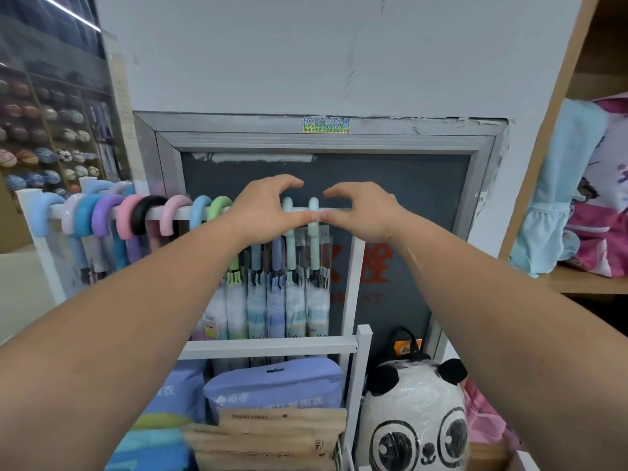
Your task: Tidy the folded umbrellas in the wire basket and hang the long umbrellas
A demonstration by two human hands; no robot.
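Nearest: one plastic-wrapped panda plush (pixel 416 416) and two blue raincoat packs (pixel 272 385). Beyond — left hand (pixel 268 205) and right hand (pixel 363 209), fingers curled but parted, thumbs touching two mint crook-handled long umbrellas (pixel 300 212) hanging on the white rack rail (pixel 176 212). Grey framed panel (pixel 424 198), white wall behind.

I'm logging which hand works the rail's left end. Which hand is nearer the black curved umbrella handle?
Left. The left hand is a few handles to the right of the black curved umbrella handle; the right hand is farther right.
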